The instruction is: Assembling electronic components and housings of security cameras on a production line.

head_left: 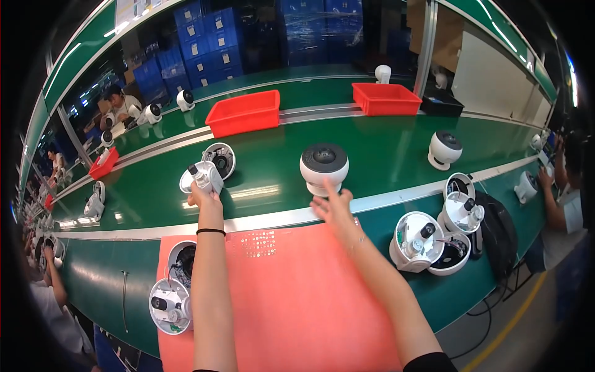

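Observation:
My left hand [204, 196] reaches onto the green belt, fingers closed around the white shell half [198, 180] of an opened security camera. Its other half, a round housing with a dark inside [222, 160], leans against it. Right of that, an assembled white camera with a black top [324, 166] stands upright on its base. My right hand [334, 208] is at the foot of this camera, fingers spread; whether they touch the base I cannot tell. By my left forearm lies another opened camera [168, 305], partly hidden by the arm.
A pink mat [285, 297] covers the bench before me. Opened cameras [416, 243] sit to its right, beside a black bag [496, 229]. Red trays [245, 113] stand beyond the belt. Another assembled camera [445, 149] is farther right. Co-workers sit at both sides.

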`<act>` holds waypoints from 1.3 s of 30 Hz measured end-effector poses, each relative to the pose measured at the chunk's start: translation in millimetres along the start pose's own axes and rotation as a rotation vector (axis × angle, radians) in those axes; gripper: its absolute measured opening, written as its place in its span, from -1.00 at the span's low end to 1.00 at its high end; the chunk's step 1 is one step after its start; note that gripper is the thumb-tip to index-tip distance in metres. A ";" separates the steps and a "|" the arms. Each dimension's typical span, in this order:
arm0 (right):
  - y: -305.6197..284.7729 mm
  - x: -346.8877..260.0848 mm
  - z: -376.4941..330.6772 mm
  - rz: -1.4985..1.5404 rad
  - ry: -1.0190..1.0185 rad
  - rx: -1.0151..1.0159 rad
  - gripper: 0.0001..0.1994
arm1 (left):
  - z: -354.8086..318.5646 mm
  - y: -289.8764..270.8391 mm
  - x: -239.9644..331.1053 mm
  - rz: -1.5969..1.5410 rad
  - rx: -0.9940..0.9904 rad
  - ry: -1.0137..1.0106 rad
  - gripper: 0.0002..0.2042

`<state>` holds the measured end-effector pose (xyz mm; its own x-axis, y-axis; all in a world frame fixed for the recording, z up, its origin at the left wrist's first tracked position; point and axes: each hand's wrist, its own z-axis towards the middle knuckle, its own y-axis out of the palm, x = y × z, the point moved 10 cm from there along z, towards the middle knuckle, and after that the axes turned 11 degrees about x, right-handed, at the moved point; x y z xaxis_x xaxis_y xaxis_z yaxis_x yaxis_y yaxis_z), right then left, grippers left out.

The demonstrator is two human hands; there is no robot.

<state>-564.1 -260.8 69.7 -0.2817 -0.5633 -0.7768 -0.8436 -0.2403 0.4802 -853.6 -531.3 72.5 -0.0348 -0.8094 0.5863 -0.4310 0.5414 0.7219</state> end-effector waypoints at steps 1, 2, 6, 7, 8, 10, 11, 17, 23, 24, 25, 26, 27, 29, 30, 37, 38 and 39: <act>-0.6 11.2 -3.8 -0.044 -0.001 -0.028 -0.25 | 1.4 -2.4 2.3 0.012 0.004 0.020 -0.36; -8.4 19.5 -7.4 -0.051 -0.005 -0.036 -0.25 | 3.0 -5.0 0.3 0.023 0.010 0.036 -0.38; 11.5 1.5 -39.8 -0.350 -0.535 -0.325 -0.43 | 18.5 -0.5 -4.1 0.023 -0.194 0.053 -0.43; 17.5 -1.4 -45.6 -0.441 -0.634 -0.368 -0.48 | 19.2 -6.0 -8.9 0.005 -0.162 0.014 -0.48; 17.6 -3.4 -47.3 -0.444 -0.635 -0.363 -0.48 | 6.3 -4.3 -11.6 0.006 -0.163 0.008 -0.48; 25.8 -5.0 -63.2 -0.614 -0.690 -0.364 -0.51 | -11.9 -11.4 -4.2 0.070 -0.154 0.065 -0.55; 28.8 -6.5 -68.8 -0.619 -0.684 -0.368 -0.51 | -18.7 -13.7 -5.3 0.075 -0.124 0.074 -0.58; 85.2 -50.2 -172.5 -1.031 -1.682 -0.431 -0.42 | -109.8 2.7 4.3 0.293 -0.294 0.035 -0.54; 59.4 -28.6 -176.8 -1.623 -1.885 -0.347 -0.50 | -177.8 14.3 5.0 0.432 -0.531 -0.136 -0.52; 49.5 -31.8 -185.3 -1.636 -1.875 -0.358 -0.50 | -184.7 16.4 6.3 0.443 -0.576 -0.146 -0.52; 38.7 -43.0 -201.2 -1.577 -1.925 -0.317 -0.55 | -188.7 15.6 7.2 0.520 -0.603 -0.138 -0.53; 25.9 -57.3 -212.1 -1.526 -1.970 -0.268 -0.61 | -193.3 16.1 6.6 0.522 -0.598 -0.161 -0.53; 13.5 -65.7 -214.7 -1.552 -1.952 -0.275 -0.61 | -204.3 15.7 0.4 0.630 -0.665 -0.224 -0.57; -11.3 -79.1 -240.4 -1.366 -2.010 -0.519 -0.72 | -220.8 13.6 -8.0 0.817 -0.770 -0.256 -0.62; -19.2 -87.7 -254.9 -1.308 -2.036 -0.568 -0.76 | -221.5 11.0 -7.8 0.818 -0.758 -0.273 -0.62; -62.4 -117.3 -306.9 -1.126 -1.645 -0.870 -0.85 | -254.8 -2.3 -43.6 1.030 -1.220 -0.428 -0.69; -62.4 -116.3 -313.3 -1.103 -1.480 -0.932 -0.86 | -259.8 -11.8 -36.9 1.082 -1.250 -0.458 -0.69; -65.3 -112.6 -314.9 -1.028 -1.337 -0.989 -0.87 | -268.0 -23.5 -45.6 1.125 -1.434 -0.498 -0.69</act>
<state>-333.4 -430.6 254.2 -0.4406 0.8061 -0.3950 -0.5088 -0.5868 -0.6299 -600.2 -446.1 127.3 -0.0628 0.1678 0.9838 0.9418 0.3361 0.0028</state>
